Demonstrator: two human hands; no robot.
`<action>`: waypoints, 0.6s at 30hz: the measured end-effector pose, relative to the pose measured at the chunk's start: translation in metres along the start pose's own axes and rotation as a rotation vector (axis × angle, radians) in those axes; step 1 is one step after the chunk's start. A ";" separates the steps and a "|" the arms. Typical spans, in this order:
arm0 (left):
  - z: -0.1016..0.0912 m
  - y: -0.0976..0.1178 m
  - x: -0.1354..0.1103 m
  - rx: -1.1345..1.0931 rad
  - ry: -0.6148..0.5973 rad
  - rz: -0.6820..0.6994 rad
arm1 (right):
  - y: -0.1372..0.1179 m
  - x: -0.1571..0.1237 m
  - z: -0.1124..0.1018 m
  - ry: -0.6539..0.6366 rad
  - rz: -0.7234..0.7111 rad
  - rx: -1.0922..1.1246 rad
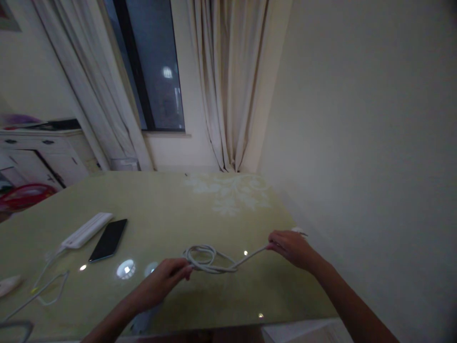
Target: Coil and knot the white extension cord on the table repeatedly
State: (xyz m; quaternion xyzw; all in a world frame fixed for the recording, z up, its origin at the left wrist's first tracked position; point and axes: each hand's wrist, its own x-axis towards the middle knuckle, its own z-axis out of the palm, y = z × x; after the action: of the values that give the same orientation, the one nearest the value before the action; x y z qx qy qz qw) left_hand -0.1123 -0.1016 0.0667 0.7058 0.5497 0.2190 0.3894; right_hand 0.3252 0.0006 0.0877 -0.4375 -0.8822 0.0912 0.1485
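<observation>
A white cable (217,270) is gathered in a loose coil above the front part of the table (157,205). My left hand (170,275) pinches the coil at its left end, fingers closed. From the coil's right side a single stretch of cable runs up to my right hand (290,245), which is closed around it. A small white end piece with a short prong (299,231) shows just beyond my right hand; I cannot make out exactly what it is.
On the left lie a white power strip (87,231), a black smartphone (109,239) and another white cord (53,288). A white object (10,285) sits at the left edge. The wall (364,143) borders the table's right side; curtains (232,85) hang behind.
</observation>
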 end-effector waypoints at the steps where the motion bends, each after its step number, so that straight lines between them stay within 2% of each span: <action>1: 0.001 -0.002 -0.002 0.020 0.010 -0.008 | 0.002 -0.004 -0.006 -0.016 -0.014 -0.019; 3: -0.007 -0.011 -0.011 0.053 0.052 -0.028 | 0.014 -0.016 -0.020 -0.014 0.002 -0.053; 7: -0.043 -0.036 -0.029 0.038 0.080 -0.083 | 0.051 -0.037 -0.046 0.049 0.130 -0.008; 10: -0.058 -0.041 -0.016 -0.077 0.077 -0.104 | 0.059 -0.026 -0.051 0.117 0.217 0.053; 12: -0.056 -0.034 0.009 -0.310 0.147 -0.133 | 0.050 -0.002 -0.048 0.241 0.296 0.138; 13: -0.052 -0.028 0.025 -0.497 0.219 -0.142 | 0.042 0.014 -0.045 0.338 0.338 0.219; 16: -0.038 -0.012 0.080 -1.154 0.361 -0.076 | 0.009 0.067 -0.028 0.616 0.412 0.668; 17: -0.034 -0.007 0.098 -1.342 0.389 -0.050 | -0.003 0.084 -0.018 0.657 0.432 0.863; 18: -0.029 -0.004 0.116 -1.510 0.426 -0.027 | -0.014 0.101 -0.006 0.646 0.440 0.956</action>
State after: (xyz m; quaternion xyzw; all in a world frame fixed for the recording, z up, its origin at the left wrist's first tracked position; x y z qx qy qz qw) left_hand -0.1017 0.0172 0.0673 0.1861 0.3234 0.6593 0.6528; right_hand 0.2592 0.0729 0.1159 -0.4997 -0.5435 0.3678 0.5654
